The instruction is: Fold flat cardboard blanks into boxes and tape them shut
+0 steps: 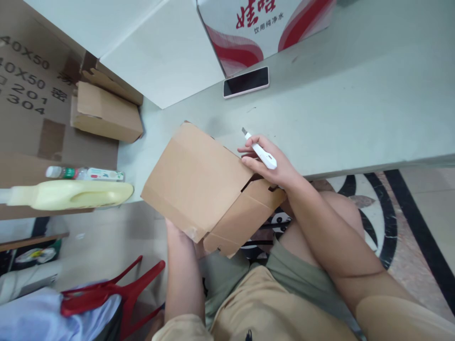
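Note:
A brown cardboard box (201, 173) is tilted over the table's front edge, its slotted end flap (245, 215) folded out toward my lap. My left hand (178, 233) supports the box from its lower left side; its fingers are hidden beneath the cardboard. In my right hand (275, 166) is a white utility knife (261, 154), with a short length of blade out and pointing away from me. That hand rests by the right edge of the box, near the slots, its fingertips next to the cardboard. The blade is apart from the box.
On the pale table (355, 104) lies a phone (246, 82) before a red-and-white carton (256, 33). Another small cardboard box (108, 111) stands at the left, near a clear bottle (85, 173) and a yellow jug (81, 194). A red chair (131, 289) is at lower left.

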Tool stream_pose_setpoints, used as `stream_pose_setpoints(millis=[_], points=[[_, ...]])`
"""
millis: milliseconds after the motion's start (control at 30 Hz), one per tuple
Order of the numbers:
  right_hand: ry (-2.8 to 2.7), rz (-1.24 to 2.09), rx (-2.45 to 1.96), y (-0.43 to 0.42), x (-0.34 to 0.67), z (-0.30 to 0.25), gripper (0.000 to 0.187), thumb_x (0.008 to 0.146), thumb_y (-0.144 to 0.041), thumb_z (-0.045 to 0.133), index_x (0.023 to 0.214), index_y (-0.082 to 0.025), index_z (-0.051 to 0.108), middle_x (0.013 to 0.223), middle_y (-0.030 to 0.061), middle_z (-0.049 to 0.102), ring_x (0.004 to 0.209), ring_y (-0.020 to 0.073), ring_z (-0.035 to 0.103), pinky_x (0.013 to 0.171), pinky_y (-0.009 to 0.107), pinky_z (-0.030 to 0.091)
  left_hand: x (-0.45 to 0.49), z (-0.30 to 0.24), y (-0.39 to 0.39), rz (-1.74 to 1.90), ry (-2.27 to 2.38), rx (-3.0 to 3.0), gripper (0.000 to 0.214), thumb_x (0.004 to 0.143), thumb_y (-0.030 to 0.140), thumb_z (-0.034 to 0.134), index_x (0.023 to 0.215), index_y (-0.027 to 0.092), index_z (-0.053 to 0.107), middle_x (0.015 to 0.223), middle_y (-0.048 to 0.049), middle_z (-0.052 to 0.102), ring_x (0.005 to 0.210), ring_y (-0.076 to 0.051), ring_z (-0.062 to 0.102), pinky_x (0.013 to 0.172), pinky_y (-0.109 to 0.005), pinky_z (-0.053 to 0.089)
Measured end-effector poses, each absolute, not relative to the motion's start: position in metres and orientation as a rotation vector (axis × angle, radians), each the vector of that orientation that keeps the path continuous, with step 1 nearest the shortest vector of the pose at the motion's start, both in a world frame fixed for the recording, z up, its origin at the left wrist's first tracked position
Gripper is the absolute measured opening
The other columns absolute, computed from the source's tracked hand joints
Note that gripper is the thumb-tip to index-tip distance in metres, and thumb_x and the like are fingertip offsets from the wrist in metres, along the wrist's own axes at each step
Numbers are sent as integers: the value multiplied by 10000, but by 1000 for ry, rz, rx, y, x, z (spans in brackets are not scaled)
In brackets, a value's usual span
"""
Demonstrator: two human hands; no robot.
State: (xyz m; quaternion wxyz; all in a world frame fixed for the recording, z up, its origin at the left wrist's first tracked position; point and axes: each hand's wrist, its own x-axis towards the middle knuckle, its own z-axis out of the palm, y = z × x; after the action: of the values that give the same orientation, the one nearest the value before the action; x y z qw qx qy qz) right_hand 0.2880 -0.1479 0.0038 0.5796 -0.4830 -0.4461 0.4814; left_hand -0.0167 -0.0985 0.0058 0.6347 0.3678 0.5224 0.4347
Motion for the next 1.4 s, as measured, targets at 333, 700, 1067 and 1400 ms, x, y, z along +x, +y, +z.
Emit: stream_pose_setpoints(millis=[333, 700, 1067, 1400], points=[[-1146, 1191, -1186, -150, 286, 10, 245, 748, -292, 657, 887, -226, 467, 871, -33, 573, 722, 101, 483, 716, 276, 379, -16, 5, -99, 1213, 1170, 693, 542, 819, 711, 585, 1093, 264, 724, 1129, -26, 779, 1106, -260, 715, 892, -394, 624], [-979, 931, -1604, -142, 292, 1, 327, 813, -334, 572, 1111, -256, 462, 980, 28, 712, 779, 190, 643, 750, 356, 466, -38, -13, -90, 1356, 1352, 692, 322, 830, 428, 670, 1041, 191, 720, 1021, -64, 779, 1103, -234, 712, 1006, -342, 554], [-1513, 919, -2062, -141, 291, 3, 676, 857, -144, 448, 1525, -192, 352, 1493, 180, 540, 1085, 334, 659, 751, 401, 481, -28, -1, -64, 1434, 1294, 830, 369, 832, 525, 618, 1056, 244, 701, 1249, -32, 731, 1389, -202, 548, 1118, -320, 484], [-1590, 800, -2127, -139, 289, 4, 606, 880, -148, 430, 1478, -236, 468, 1230, 141, 701, 970, 288, 695, 692, 357, 462, 55, 7, 0, 1396, 1146, 916, 273, 870, 423, 573, 989, 219, 710, 1201, -46, 746, 1264, -192, 638, 999, -275, 550]])
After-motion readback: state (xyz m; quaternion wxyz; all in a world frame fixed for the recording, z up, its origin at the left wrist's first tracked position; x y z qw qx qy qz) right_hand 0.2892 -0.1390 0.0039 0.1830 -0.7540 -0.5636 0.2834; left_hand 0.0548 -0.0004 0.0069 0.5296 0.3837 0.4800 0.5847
